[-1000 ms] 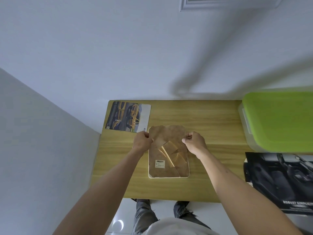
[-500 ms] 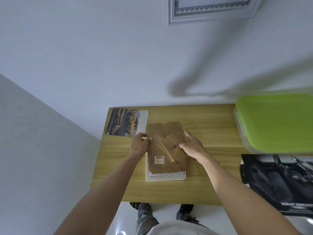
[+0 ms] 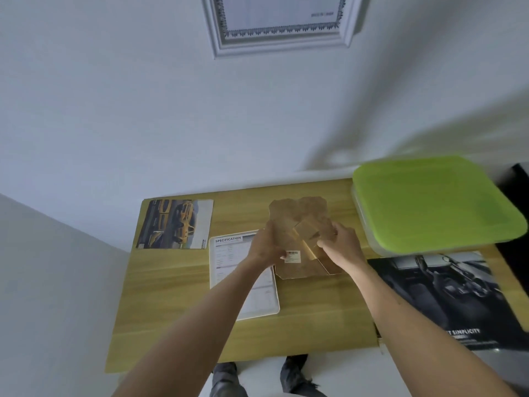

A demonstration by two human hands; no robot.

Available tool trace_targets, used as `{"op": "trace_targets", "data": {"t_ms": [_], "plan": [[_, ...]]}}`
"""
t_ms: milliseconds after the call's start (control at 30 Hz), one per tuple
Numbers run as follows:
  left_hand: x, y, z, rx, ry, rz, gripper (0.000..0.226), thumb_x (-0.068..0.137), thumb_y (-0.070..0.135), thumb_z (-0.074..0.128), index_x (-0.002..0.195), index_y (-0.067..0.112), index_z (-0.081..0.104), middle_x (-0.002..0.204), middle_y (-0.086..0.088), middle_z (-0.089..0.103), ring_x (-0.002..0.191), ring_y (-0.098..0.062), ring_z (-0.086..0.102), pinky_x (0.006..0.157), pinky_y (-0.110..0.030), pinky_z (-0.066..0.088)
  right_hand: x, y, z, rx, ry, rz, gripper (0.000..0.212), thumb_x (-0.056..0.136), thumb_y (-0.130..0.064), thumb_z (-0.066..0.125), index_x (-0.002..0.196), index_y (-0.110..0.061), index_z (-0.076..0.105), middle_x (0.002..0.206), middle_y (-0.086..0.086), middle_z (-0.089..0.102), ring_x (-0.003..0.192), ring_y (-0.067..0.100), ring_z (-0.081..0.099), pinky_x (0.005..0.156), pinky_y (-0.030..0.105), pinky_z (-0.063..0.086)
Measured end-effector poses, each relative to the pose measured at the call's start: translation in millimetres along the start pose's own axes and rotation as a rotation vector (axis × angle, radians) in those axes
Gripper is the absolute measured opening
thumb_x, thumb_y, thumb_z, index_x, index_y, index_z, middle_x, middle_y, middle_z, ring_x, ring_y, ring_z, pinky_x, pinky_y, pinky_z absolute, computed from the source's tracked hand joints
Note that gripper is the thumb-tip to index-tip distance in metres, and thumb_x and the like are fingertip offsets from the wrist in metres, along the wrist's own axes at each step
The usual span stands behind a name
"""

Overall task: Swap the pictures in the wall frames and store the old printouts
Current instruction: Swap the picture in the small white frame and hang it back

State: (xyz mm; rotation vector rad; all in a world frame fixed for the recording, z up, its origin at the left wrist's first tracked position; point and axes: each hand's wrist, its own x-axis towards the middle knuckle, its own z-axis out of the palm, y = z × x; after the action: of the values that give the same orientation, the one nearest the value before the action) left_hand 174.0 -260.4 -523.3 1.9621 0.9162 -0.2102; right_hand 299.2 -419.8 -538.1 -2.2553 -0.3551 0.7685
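I see both hands on the brown backing board, lifted clear of the counter and tilted. Left hand grips its left edge, fingers curled round it just beside the barcode sticker. Right hand grips the right side, fingers pinching near the fold-out stand flap.

Taking the backing board as reference:
- Directly left and below it, flat on the counter: white frame face down with a printout headed "SPECIFICATION" lying in it. My left forearm crosses over part of that sheet.
- Further left, by the counter's far left corner: printout of yellow cars, flat, apart from the frame.
- Right of the board: clear storage box with green lid, lid on, at the counter's far right.
- Below right: dark car-interior poster, hanging past the counter's right edge, its upper edge meeting the box's near side.
- Above, on the wall: ornate white frame holding a pale document, top cut off by the view.

Board's lower edge sits near the counter; can't tell if it touches.
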Motion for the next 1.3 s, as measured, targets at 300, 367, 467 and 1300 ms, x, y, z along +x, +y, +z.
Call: {"op": "trace_targets", "data": {"t_ms": [300, 367, 467, 1300], "plan": [[30.9, 26.6, 64.9, 0.235, -0.058, 0.059, 0.083, 0.072, 0.007, 0.077, 0.141, 0.004, 0.030, 0.132, -0.019, 0.035, 0.117, -0.039, 0.047, 0.092, -0.038, 0.049, 19.5, 37.2, -15.7, -0.304, 0.087, -0.065, 0.005, 0.093, -0.009, 0.058, 0.094, -0.011, 0.054, 0.129, 0.010, 0.044, 0.120, 0.021, 0.048, 0.103, 0.027, 0.041], [34.5, 26.3, 74.4, 0.271, -0.050, 0.063, 0.077, 0.076, 0.011, 0.075, 0.139, 0.002, 0.033, 0.134, -0.019, 0.033, 0.123, -0.038, 0.039, 0.100, -0.039, 0.044, 25.4, 41.8, -15.0, -0.328, 0.095, -0.090, 0.008, 0.092, -0.008, 0.057, 0.089, -0.011, 0.051, 0.127, 0.012, 0.045, 0.119, 0.023, 0.048, 0.102, 0.027, 0.039], [35.8, 23.3, 85.4, 0.386, -0.031, 0.098, 0.072, 0.078, 0.016, 0.073, 0.138, 0.006, 0.034, 0.136, -0.019, 0.029, 0.124, -0.040, 0.031, 0.105, -0.042, 0.037, 31.0, 49.8, -10.9, -0.357, 0.098, -0.129, 0.009, 0.090, -0.011, 0.059, 0.093, -0.008, 0.052, 0.127, 0.015, 0.045, 0.119, 0.027, 0.047, 0.102, 0.030, 0.039], [-33.0, -90.9, -37.2, 0.438, 0.354, -0.103, 0.038, 0.089, 0.029, 0.064, 0.121, 0.010, 0.058, 0.135, -0.010, 0.043, 0.125, -0.028, 0.041, 0.095, -0.040, 0.044, -44.6, -29.2, 96.1, -0.530, -0.052, -0.474, 0.024, 0.097, -0.028, 0.057, 0.112, -0.014, 0.068, 0.116, 0.001, 0.058, 0.100, 0.017, 0.061, 0.070, 0.029, 0.053]]}}
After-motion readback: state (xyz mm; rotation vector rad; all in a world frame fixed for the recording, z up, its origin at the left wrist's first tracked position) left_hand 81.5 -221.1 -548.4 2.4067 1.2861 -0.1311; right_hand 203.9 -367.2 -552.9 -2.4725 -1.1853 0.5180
